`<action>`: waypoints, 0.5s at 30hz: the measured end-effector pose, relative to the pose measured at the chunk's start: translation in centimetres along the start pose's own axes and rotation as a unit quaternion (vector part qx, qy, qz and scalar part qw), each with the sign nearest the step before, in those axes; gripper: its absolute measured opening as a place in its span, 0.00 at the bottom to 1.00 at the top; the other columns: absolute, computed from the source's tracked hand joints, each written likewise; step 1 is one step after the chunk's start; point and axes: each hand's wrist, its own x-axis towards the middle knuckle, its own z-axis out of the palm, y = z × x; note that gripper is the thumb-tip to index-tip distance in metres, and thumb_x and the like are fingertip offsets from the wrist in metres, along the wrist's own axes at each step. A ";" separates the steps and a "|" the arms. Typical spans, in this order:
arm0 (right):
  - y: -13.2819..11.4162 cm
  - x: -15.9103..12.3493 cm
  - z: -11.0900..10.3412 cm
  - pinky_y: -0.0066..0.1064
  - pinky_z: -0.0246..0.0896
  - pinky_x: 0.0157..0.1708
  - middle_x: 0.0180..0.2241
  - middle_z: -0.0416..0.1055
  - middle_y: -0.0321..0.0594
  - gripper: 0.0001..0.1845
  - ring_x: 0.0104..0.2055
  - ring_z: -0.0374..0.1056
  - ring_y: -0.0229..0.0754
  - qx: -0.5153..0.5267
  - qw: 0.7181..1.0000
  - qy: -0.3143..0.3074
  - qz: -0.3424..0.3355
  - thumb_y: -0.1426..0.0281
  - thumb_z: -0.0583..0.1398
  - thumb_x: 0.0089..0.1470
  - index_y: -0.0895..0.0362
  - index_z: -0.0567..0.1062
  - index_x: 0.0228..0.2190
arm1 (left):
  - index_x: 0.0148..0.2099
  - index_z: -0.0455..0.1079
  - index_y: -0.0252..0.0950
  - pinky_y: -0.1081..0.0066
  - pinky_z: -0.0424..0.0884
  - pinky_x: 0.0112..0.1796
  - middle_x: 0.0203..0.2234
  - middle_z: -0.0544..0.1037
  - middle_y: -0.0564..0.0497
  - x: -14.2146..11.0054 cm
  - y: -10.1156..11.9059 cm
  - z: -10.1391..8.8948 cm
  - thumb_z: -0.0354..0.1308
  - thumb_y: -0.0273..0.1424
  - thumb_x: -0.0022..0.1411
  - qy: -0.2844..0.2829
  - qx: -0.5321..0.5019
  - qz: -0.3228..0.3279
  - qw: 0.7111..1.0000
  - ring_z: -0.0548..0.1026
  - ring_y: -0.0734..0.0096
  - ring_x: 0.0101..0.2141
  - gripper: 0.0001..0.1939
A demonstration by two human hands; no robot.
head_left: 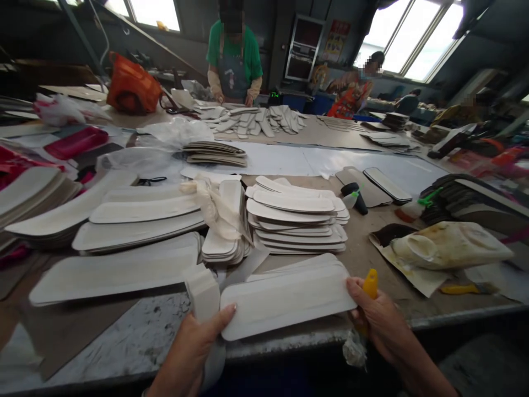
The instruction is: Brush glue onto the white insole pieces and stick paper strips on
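Note:
A long white padded insole piece [285,298] lies across the table's front edge, held at both ends. My left hand [190,353] grips its left end with the thumb on top; a white folded strip [204,295] sticks up beside that thumb. My right hand [382,322] pinches the piece's right end and also holds a yellow-handled tool [371,284] upright in its fingers. Just behind the piece, stacks of the same white pieces [295,220] are piled on the table.
More white stacks [136,220] spread to the left. A stained plastic glue jug [446,245] lies on its side at right, near a black bottle [355,196]. A person in a green shirt [233,55] works at the far side; another person [355,82] sits at back right.

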 end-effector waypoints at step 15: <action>-10.0 5.8 2.5 0.18 0.48 0.11 0.13 0.56 0.27 0.19 0.14 0.51 0.27 0.005 0.992 0.022 -0.124 0.60 0.66 0.43 0.55 0.62 0.20 | 0.25 0.73 0.32 0.78 0.57 0.14 0.14 0.75 0.50 3.4 2.7 0.7 0.72 0.51 0.27 0.007 0.028 0.096 0.995 0.64 0.78 0.13 0.29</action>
